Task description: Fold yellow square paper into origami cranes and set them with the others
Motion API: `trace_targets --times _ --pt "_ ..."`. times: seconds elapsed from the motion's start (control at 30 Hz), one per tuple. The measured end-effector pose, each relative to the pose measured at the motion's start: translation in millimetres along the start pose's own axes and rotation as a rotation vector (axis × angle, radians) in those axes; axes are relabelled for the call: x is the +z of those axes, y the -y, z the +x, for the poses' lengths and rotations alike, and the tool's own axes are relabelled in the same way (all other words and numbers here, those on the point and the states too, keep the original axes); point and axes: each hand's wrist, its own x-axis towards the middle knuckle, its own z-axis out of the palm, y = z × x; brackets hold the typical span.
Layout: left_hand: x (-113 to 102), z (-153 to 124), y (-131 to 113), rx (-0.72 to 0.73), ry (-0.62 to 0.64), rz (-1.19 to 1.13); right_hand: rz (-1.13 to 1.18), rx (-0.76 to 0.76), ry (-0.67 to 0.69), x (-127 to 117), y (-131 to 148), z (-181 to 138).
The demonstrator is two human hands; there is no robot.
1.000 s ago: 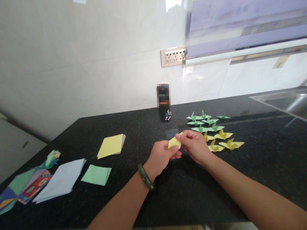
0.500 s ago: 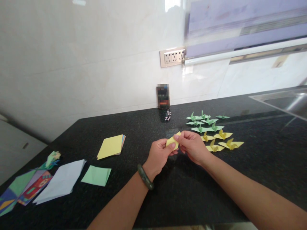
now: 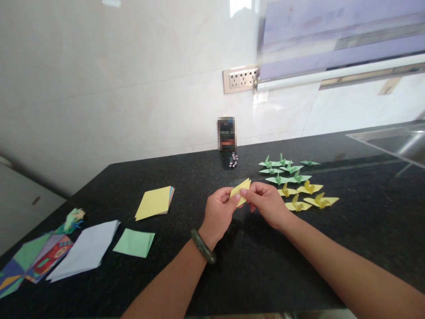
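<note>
Bare black counter (image 3: pixel 239 270) beneath the grip and nearer the body, with free room there as far as the front edge. To the right of the grip and just beside the right hand (image 3: pixel 267 204), a cluster of yellow paper cranes (image 3: pixel 308 195); behind those, toward the wall, green paper cranes (image 3: pixel 282 170). To the left of the grip, well apart, a stack of coloured sheets (image 3: pixel 154 202) with yellow on top. Nearer the body than that, a single green sheet (image 3: pixel 133 243). Farther left, a white sheet (image 3: pixel 84 250) and patterned sheets (image 3: pixel 31 263) reaching the counter's left edge and cut off by the frame. Straight beyond the grip, against the wall, a pixelated dark object (image 3: pixel 226 133), impossible to make out, with a string of beads (image 3: pixel 233 160) at its foot. Far right, the rim of a sink (image 3: pixel 388 137), only partly in view.

Lower part of the yellow paper (image 3: pixel 241 189) hidden behind fingers and thumbs; its folds hard to read. Both forearms cut off at the bottom edge.

Left hand (image 3: pixel 219 212), with a green bangle (image 3: pixel 203 246) on the wrist, closed on the paper's left side, thumb on top. Right hand pinching the right side with its fingertips. Paper held off the counter between the two hands, one pointed corner sticking up and away from the body.
</note>
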Motion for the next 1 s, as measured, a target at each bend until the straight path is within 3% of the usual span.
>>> trace_targets --times 0.3,0.53,0.73,1.0 --pt "0.0 1.3 -3.6 0.028 -0.161 0.004 0.041 -0.03 -0.043 3.1 -2.3 1.3" --pt "0.6 1.9 -1.6 0.034 -0.12 -0.04 -0.076 -0.078 -0.039 0.6 -3.7 1.7" --pt "0.5 1.7 -2.2 0.037 -0.126 -0.013 -0.261 -0.253 -0.033 -2.9 -3.6 1.8" --pt "-0.1 0.3 -4.7 0.021 -0.106 0.011 -0.237 -0.196 -0.015 -2.7 -1.1 0.6"
